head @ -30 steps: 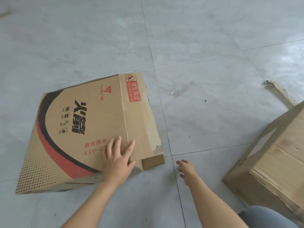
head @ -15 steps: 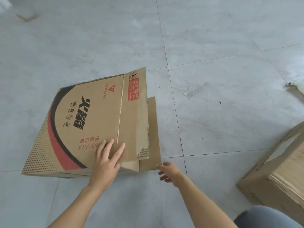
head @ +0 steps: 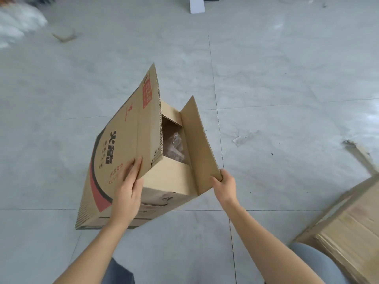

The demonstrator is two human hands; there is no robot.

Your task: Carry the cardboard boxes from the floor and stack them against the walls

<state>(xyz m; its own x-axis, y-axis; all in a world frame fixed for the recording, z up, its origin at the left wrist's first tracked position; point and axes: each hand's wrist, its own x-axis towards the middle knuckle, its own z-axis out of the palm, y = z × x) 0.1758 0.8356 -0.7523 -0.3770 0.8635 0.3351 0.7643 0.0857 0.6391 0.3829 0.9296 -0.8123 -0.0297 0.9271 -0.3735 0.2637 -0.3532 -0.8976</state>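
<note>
A printed cardboard box (head: 123,144) with black and red markings stands tilted on the grey tiled floor, its open end facing me. Two flaps stick up and clear plastic shows inside. My left hand (head: 128,187) lies on the printed left face, fingers straight, with the thumb at the edge of the left flap. My right hand (head: 224,184) grips the lower corner of the right flap (head: 200,148).
A second cardboard box (head: 348,228) sits on the floor at the lower right. Cardboard scraps (head: 357,150) lie at the right and one (head: 65,36) at the far left. White bagging (head: 16,23) fills the top left corner. My knees show at the bottom edge.
The box has swung up from lying flat to standing on edge with its end open. My right hand, free before, now holds the right flap. My left hand stayed on the printed face.
</note>
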